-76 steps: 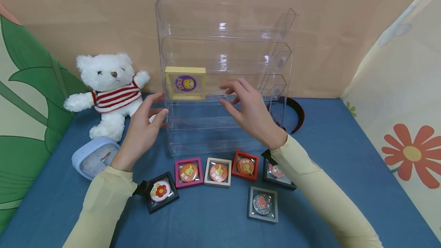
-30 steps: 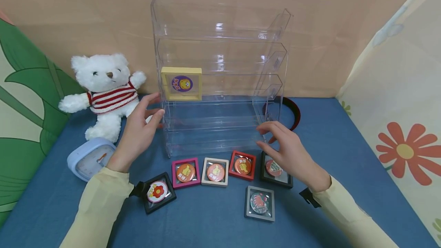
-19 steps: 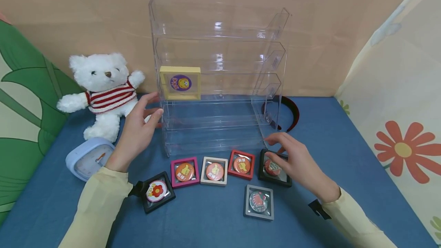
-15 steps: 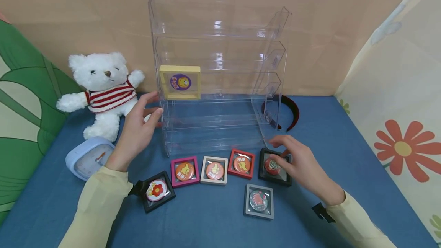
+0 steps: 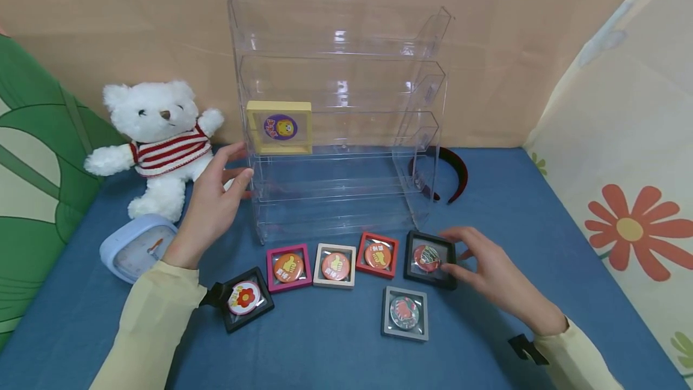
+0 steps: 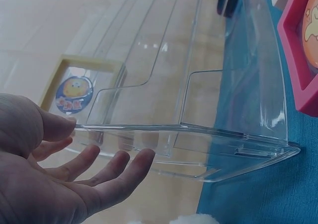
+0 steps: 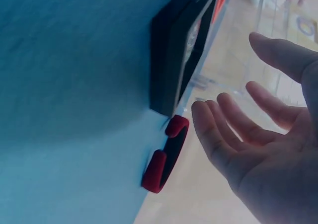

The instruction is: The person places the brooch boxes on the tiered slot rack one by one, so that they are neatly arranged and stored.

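My left hand is at the left side of a clear plastic tiered rack; in the left wrist view its thumb meets the rack's edge and its loosely bent fingers reach along the side panel. A yellow display frame with a purple round badge stands at the left of a middle tier. My right hand, fingers spread and relaxed, is beside a black display frame with a red badge, thumb near its right edge. That frame lies on the blue table in front of the rack.
Pink, cream, red and grey badge frames lie in front, with another black frame by the left wrist. A white teddy bear, blue clock and dark red headband are around the rack.
My right hand has come away from in front of the rack, down and right to the black frame at the right. The left hand has stayed at the rack's side.
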